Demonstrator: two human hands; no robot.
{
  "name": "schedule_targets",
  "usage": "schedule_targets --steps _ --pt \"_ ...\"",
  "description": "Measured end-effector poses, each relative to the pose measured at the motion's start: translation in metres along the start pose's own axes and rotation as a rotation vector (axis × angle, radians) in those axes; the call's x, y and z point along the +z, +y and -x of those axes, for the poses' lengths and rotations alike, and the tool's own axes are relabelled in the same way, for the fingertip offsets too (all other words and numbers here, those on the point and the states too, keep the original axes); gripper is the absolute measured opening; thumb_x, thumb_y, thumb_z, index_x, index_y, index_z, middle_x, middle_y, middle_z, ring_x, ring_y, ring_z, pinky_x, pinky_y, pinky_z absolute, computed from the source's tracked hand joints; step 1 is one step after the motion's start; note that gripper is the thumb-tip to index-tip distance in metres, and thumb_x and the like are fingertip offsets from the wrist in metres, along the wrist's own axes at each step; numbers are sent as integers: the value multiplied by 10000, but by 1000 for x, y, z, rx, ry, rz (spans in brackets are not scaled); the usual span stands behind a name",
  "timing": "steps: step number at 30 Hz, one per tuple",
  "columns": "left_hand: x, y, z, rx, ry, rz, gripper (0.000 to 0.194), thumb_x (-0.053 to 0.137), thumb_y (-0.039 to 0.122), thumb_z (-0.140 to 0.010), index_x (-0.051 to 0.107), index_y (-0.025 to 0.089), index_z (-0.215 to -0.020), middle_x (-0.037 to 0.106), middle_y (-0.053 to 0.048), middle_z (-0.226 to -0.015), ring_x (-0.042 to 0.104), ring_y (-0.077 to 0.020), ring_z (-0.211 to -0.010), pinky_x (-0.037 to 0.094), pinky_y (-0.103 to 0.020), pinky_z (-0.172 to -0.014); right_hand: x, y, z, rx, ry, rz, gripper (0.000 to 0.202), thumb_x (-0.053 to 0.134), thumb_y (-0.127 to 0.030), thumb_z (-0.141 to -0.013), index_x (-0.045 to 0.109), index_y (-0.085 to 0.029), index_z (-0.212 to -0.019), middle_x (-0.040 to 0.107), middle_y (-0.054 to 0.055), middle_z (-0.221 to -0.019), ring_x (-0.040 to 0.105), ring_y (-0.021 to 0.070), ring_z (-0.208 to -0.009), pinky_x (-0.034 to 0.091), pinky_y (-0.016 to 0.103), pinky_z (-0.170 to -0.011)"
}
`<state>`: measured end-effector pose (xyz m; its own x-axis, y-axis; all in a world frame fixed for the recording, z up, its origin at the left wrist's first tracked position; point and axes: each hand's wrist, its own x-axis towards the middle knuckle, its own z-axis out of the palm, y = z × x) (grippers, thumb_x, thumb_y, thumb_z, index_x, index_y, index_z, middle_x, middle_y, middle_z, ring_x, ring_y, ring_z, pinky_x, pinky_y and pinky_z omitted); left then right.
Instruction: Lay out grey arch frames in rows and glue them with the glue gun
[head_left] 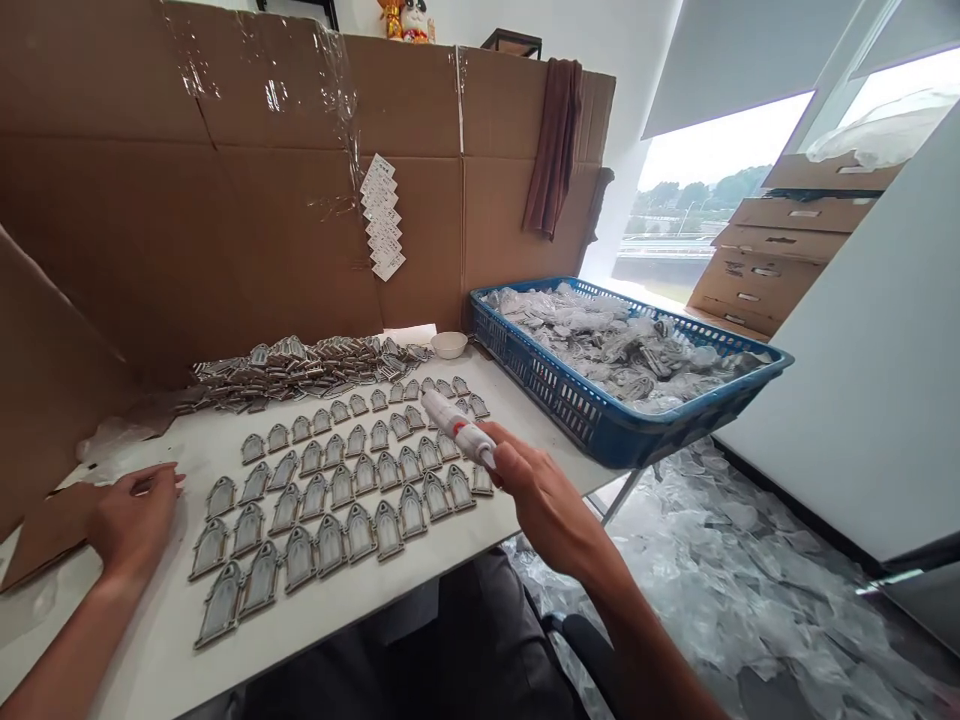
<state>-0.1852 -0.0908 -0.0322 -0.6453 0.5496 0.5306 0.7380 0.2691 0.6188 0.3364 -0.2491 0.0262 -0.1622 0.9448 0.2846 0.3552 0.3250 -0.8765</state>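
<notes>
Noted a brown cardboard wall along the far side of a white desk, with clear plastic bags strewn over the floor to the right. Observed a blue basket at the desk's right end, filled with bagged items.

Found arch-shaped metal pieces set out in several rows across the middle of the desk, lying flat, long axes running roughly near to far, pointed ends far. Recorded a heap of similar pieces beyond the rows, with a white bowl near its right end.

Found the right hand gripping a white cylinder by its near end, just beside the right ends of the rows. Traced the cylinder's long axis from near right to far left, slanting over the right-hand pieces and across their long axes. Cannot tell contact from clearance there. Placed most of the rows to the left of the right hand.

Located the left hand at the left of the desk, just beside a cardboard sheet, apart from the rows, fingers bent. Saw nothing in its grasp, but cannot rule out something hidden beneath. Judged the right hand nearer to the right-hand pieces, the left hand nearer to the left ends.
</notes>
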Motion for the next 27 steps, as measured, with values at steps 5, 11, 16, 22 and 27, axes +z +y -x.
schedule_targets --steps 5,11,16,22,27 --pt "-25 68 62 33 -27 255 370 712 500 -861 815 165 -978 758 59 -679 726 -147 -689 485 -174 -597 -1 0 -4 48 101 53 666 234 -736 -1124 687 -297 -1339 752 36 -1194 681 272 -1113 481 354 -956" --pt "-101 167 266 977 -528 616 200 671 195 -1015 766 238 -1186 807 -6 -1042 749 -121 -877 611 -209 -806 4 -5 4 123 176 241 647 213 -741 -1122 603 -338 -1444 724 63 -1285 682 305 -1219 487 432 -1026" --pt "-124 198 357 1146 -635 732 540 639 120 -1007 586 216 -1535 756 -88 -1207 760 -134 -989 639 -211 -875 4 -12 9 170 192 338 725 450 -833 -1029 514 -343 -1560 649 92 -1476 667 350 -1314 507 490 -1064" --pt "-118 199 388 1091 -550 647 563 650 139 -1013 578 233 -1563 689 -141 -1323 745 -136 -900 658 -235 -793 -1 -16 13 164 204 339 784 489 -845 -1008 479 -324 -1594 635 114 -1500 676 345 -1321 525 475 -1056" --pt "-121 201 401 1138 -490 634 492 624 102 -999 658 271 -1460 676 -124 -1325 760 -157 -1002 660 -226 -795 -3 -20 15 152 225 361 771 498 -820 -1018 465 -318 -1601 616 126 -1524 651 347 -1371 516 474 -1076"
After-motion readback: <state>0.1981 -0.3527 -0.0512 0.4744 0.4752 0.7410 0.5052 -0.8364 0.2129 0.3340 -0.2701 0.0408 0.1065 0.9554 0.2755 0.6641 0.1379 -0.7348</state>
